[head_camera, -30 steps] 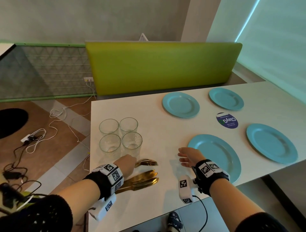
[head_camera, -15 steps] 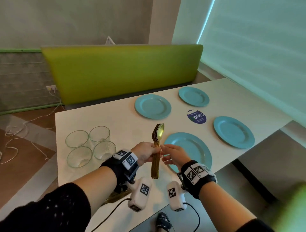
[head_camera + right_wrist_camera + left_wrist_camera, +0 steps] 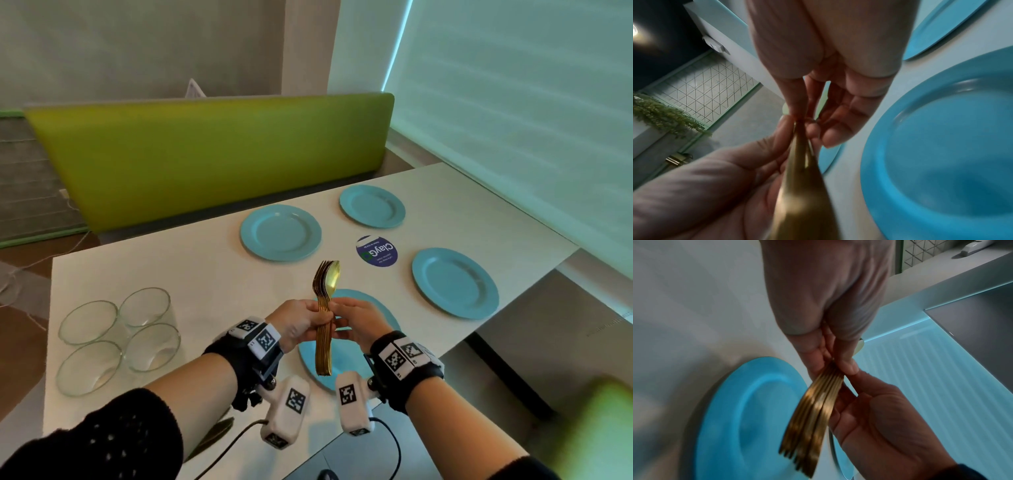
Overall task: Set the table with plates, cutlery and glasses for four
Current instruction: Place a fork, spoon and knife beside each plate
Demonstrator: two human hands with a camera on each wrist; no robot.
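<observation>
A bundle of gold cutlery [image 3: 325,318] stands upright above the near blue plate [image 3: 380,315], spoon bowls on top. My left hand [image 3: 301,325] grips the handles, which fan out in the left wrist view as gold cutlery [image 3: 813,421]. My right hand [image 3: 356,322] pinches the bundle from the right, fingers on the gold handles [image 3: 803,186]. Three more blue plates lie on the white table [image 3: 171,260]: far left [image 3: 281,232], far right [image 3: 372,206], right [image 3: 455,283]. Several clear glasses [image 3: 118,337] stand at the left.
A round purple sticker [image 3: 376,250] lies between the plates. A green bench back [image 3: 212,154] runs behind the table. More gold cutlery [image 3: 214,433] lies near the front edge under my left forearm. Cables trail from the wrist cameras.
My left hand has lifted the gold cutlery off the table and carried it right, upright over the near plate. My right hand has come in and taken hold of it.
</observation>
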